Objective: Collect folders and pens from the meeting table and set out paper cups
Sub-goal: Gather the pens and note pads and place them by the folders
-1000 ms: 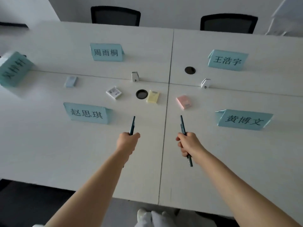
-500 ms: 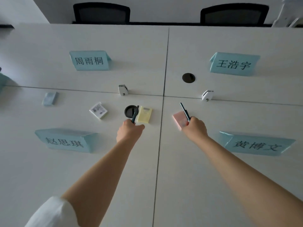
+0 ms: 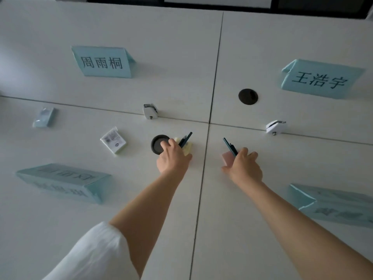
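Observation:
My left hand [image 3: 173, 156] grips a dark pen [image 3: 186, 139] whose tip points up and right, and the hand lies over a yellow sticky-note pad [image 3: 188, 148] beside a black cable grommet [image 3: 159, 144]. My right hand [image 3: 243, 166] holds another dark pen [image 3: 230, 146] pointing up and left, with its fingers spread over a pink sticky-note pad [image 3: 227, 158]. Both pads are mostly hidden by the hands. No folders or paper cups are in view.
On the white meeting table [image 3: 201, 219] stand several teal name cards [image 3: 103, 62], [image 3: 321, 79], [image 3: 62, 181], [image 3: 333, 204]. A white note pack [image 3: 113, 142] and a pale blue pack [image 3: 44, 117] lie left. Two white clips [image 3: 150, 111], [image 3: 275, 126] and a second grommet [image 3: 247, 96] sit near the seams.
Both hands, each keeping its pen, have reached forward across the table and come down onto the pads: left onto the yellow one, right onto the pink one. The camera leaned forward.

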Tool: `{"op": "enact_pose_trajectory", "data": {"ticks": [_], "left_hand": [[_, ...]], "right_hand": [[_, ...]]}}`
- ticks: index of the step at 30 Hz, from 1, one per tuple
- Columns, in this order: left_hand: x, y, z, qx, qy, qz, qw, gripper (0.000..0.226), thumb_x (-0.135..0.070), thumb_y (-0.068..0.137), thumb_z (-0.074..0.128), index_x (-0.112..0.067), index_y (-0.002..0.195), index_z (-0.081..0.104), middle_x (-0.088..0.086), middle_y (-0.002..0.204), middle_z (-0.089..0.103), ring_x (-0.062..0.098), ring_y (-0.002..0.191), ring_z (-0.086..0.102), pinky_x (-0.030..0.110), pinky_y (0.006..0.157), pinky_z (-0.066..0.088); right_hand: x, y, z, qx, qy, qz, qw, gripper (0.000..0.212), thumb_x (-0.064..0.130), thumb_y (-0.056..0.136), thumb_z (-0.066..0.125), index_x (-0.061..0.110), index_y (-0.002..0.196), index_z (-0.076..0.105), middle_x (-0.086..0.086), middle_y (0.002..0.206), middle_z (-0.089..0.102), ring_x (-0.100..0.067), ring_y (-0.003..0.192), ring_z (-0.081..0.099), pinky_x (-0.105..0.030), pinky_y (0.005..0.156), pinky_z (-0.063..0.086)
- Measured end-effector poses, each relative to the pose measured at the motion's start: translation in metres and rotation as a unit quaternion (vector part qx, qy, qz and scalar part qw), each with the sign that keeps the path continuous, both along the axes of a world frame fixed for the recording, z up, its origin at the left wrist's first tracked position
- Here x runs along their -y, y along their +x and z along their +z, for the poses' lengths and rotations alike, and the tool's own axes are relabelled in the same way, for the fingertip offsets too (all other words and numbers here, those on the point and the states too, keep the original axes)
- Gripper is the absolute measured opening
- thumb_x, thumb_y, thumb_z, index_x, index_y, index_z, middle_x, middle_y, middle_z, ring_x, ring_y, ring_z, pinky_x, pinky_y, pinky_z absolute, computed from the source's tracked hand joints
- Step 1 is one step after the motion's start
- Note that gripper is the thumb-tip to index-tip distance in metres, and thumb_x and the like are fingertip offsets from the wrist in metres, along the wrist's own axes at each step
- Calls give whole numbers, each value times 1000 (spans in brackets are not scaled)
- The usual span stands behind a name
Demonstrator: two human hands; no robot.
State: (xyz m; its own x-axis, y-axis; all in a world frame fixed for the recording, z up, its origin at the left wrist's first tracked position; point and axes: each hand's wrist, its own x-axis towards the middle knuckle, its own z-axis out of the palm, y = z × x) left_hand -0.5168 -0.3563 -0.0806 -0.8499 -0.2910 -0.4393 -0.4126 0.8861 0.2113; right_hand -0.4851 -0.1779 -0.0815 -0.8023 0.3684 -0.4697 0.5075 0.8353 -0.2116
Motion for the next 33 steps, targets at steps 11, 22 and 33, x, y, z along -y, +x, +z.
{"op": "enact_pose_trajectory", "data": {"ticks": [11,22,33], "left_hand": [[82,-16,33,-20,68,7,997,52,-51,80,56,-14,106,30,8,99,60,33,85,56,36,69,40],[301,-63,63,-77,10,100,992,59,-49,79,62,-10,114,35,7,90,52,31,83,53,39,69,41],[458,-125,28,-51,-64,144,986,62,-49,75,63,-13,119,39,15,117,57,38,110,57,39,78,40]], "right_hand": [[80,-9,26,0,-27,-22,999,60,39,74,69,3,116,44,-14,115,48,-37,95,61,-34,70,42],[272,-54,46,-24,-130,83,988,68,52,76,64,4,119,43,-14,120,50,-35,107,56,-33,71,39],[351,-100,22,11,-27,221,975,57,43,79,63,10,116,36,-12,114,43,-36,93,59,-32,67,38]]}}
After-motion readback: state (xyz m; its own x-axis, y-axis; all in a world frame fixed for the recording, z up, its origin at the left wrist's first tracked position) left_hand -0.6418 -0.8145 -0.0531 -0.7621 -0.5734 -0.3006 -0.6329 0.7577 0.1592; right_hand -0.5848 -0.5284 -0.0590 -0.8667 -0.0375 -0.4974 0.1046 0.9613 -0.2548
